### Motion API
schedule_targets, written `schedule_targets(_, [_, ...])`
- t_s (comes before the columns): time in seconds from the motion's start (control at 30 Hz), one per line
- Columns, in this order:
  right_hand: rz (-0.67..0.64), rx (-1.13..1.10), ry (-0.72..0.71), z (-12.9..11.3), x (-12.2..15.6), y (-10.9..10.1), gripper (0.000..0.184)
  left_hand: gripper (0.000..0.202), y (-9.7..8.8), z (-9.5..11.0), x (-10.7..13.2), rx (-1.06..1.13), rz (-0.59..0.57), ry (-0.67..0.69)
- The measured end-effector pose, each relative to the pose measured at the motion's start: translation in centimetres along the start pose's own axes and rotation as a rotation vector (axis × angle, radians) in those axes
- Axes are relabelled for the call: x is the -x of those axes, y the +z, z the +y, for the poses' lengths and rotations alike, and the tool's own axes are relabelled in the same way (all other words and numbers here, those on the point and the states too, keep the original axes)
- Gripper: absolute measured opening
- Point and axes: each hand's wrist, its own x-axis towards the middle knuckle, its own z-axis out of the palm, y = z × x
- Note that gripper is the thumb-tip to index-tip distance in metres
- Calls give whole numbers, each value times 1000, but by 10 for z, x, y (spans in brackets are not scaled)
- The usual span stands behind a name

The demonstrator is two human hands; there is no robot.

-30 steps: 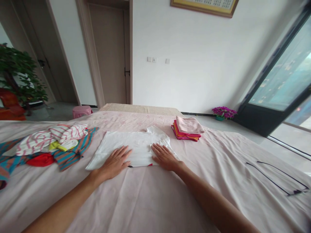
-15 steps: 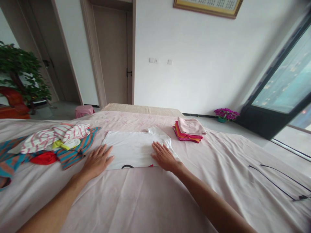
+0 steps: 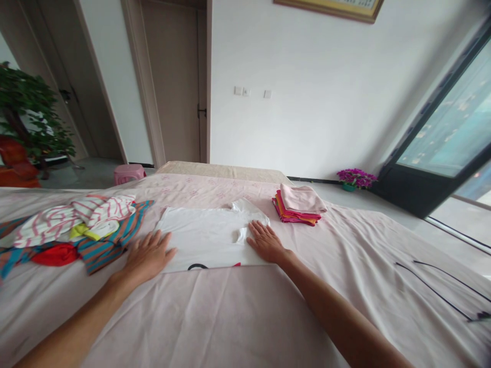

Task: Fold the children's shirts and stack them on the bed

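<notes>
A white garment (image 3: 207, 236) lies folded flat on the pink bedsheet (image 3: 238, 317), with a black and red print showing at its near edge. My left hand (image 3: 148, 255) rests flat on its left edge, fingers spread and open. My right hand (image 3: 266, 242) lies flat on its right edge, fingers stretched out, beside a rumpled bit of white cloth. Neither hand holds anything.
A heap of striped, yellow and red clothes (image 3: 72, 230) lies to the left. A stack of folded pink, orange and red cloths (image 3: 299, 204) sits to the right. A black cable (image 3: 441, 291) runs over the sheet at far right. Beyond are a pink stool (image 3: 129, 174) and a door.
My left hand slid left from the middle of the white garment to its left edge. My right hand shifted slightly right along the right edge.
</notes>
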Motion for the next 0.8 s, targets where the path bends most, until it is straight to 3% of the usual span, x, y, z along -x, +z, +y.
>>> schedule_targets(0.1, [12,-10,11,-4,0,0,62,52,-20,39,-6,60,85,160])
schedule_targets(0.27, [20,-5,19,-5,2,-2,61,50,-40,135,-7,377,119,734])
schedule_targets(0.33, [18,0,1,-2,4,-2,59,54,-38,163,-9,403,74,807])
schedule_targets(0.4, [18,0,-23,1,5,-2,57,57,-30,176,-13,382,31,774])
schedule_targets(0.47, [16,-1,-46,5,5,-2,57,57,-22,174,-19,349,10,722])
schedule_targets(0.57, [-10,-4,-56,12,2,-2,59,58,-11,150,-29,316,-3,690])
schedule_targets(0.67, [-50,-6,-31,20,-3,-4,61,61,-4,112,-42,284,-24,611])
schedule_targets(0.8, [-68,1,-10,29,-14,-13,59,61,10,51,-66,214,-35,358])
